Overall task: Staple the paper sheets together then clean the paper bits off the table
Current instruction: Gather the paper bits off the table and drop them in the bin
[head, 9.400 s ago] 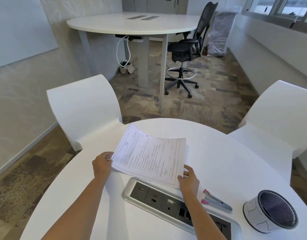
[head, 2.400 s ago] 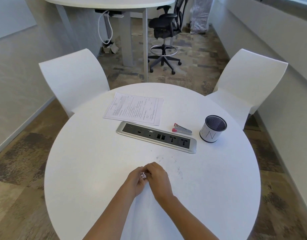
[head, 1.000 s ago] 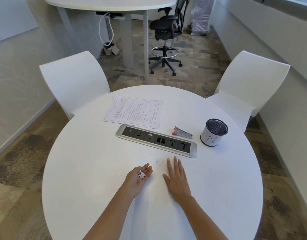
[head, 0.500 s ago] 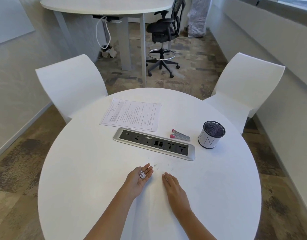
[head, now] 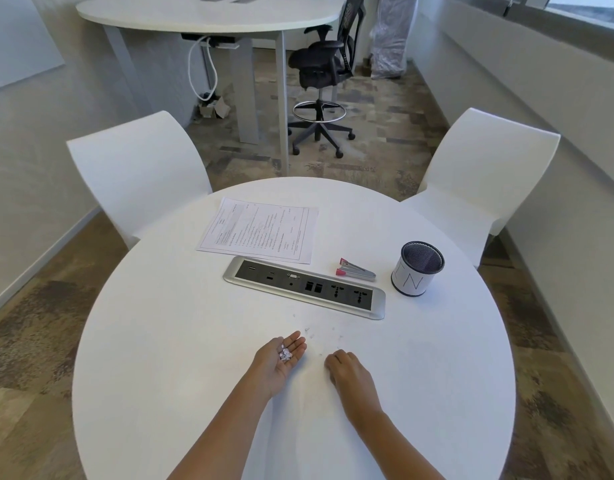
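the left white chair (head: 139, 174) stands pushed against the far left edge of the round white table (head: 167, 341). on the table's far side, left of centre, the paper sheets (head: 260, 230) lie flat, their near edge just beside the silver socket panel (head: 304, 287) set into the tabletop.

toward the near side, the left hand (head: 281, 358) rests palm up, fingers spread apart and slightly cupped, gripping nothing. a small heap of collected paper bits (head: 285, 355) sits in that palm. to the right of the fingertips, a few loose bits (head: 307, 329) lie scattered on the table, between the hand and the panel.

the right hand (head: 349, 370) lies palm down on the table, near the left hand but apart from it. its fingers are curled under with the tips at the surface; whether any bits are under them cannot be told.

further right, beyond the panel, the pink and grey stapler (head: 356, 270) lies on its side, well apart from the sheets. just beside it stands the mesh cup (head: 416, 268), upright, wrapped in white paper with marker lettering. the right white chair (head: 478, 181) stands at the table's far right edge.
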The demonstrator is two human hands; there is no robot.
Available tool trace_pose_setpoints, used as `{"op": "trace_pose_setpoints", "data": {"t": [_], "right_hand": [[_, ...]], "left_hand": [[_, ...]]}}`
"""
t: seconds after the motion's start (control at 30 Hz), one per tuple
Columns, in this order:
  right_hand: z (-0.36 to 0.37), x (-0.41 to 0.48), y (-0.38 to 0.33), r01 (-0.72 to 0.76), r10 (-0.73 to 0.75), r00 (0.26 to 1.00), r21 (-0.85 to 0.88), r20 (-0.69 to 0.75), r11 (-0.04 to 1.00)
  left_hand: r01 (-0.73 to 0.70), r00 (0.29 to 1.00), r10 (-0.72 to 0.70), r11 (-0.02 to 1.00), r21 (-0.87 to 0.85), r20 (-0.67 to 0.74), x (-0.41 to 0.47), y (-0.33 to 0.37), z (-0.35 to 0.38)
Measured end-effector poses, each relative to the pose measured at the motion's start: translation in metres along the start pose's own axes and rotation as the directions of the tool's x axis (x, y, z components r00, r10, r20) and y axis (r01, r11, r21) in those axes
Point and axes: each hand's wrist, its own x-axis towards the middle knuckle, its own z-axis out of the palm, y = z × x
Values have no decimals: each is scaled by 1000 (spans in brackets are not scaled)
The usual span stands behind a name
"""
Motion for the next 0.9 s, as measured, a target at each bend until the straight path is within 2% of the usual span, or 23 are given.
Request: {"op": "trace_pose_setpoints", "data": {"t": [0.03, 0.1, 0.13, 0.17, 0.2, 0.23, 0.3, 0.37, 0.47, 0.53, 0.6, 0.8, 0.9], "right_hand": [[-3, 2, -4, -17, 18, 1000, 38, -21, 999], [-8, 8, -10, -196, 217, 974, 248, -58, 949], [-13, 12, -13, -333, 380, 925, 430, -25, 839], [-17, 17, -13, -453, 520, 851, 599, 71, 660], [-21, 21, -13, -514, 587, 789, 717, 180, 471], [-26, 24, -14, -525, 592, 761, 789, 266, 320], [-36, 26, -23, -508, 528, 778, 835, 341, 209], [-45, 26, -38, -481, 424, 839, 829, 340, 287], [-44, 25, -57, -357, 272, 933, 718, 238, 597], [-42, 25, -66, -274, 222, 962, 601, 161, 751], [-41, 25, -72, -232, 212, 972, 549, 101, 803], [-37, 23, -62, -124, 194, 979, 551, -70, 825], [-27, 11, -41, -105, 184, 970, 407, -159, 907]], "left_hand": [[0, 1000, 0, 1000, 5, -2, 0, -1, -1], [-1, 1000, 1, 1000, 13, 3, -1, -3, -1], [-2, 1000, 2, 1000, 22, 7, -2, -3, -1], [-5, 1000, 5, 1000, 30, 9, -2, -4, -1], [-9, 1000, 8, 999, 39, 9, -3, -5, -1], [-10, 1000, 9, 999, 41, 11, -3, -5, -1], [-7, 1000, 7, 999, 40, 17, -3, -7, -2], [0, 1000, 0, 999, 49, 17, -2, -8, -4], [13, 1000, -14, 999, 51, 18, -4, -9, -2], [23, 1000, -23, 999, 33, 21, -5, -9, -1], [23, 999, -23, 999, 32, 23, -5, -9, 0], [53, 998, -53, 999, -11, 46, -5, -8, 3], [46, 999, -45, 999, -30, 30, -1, -5, 3]]}}
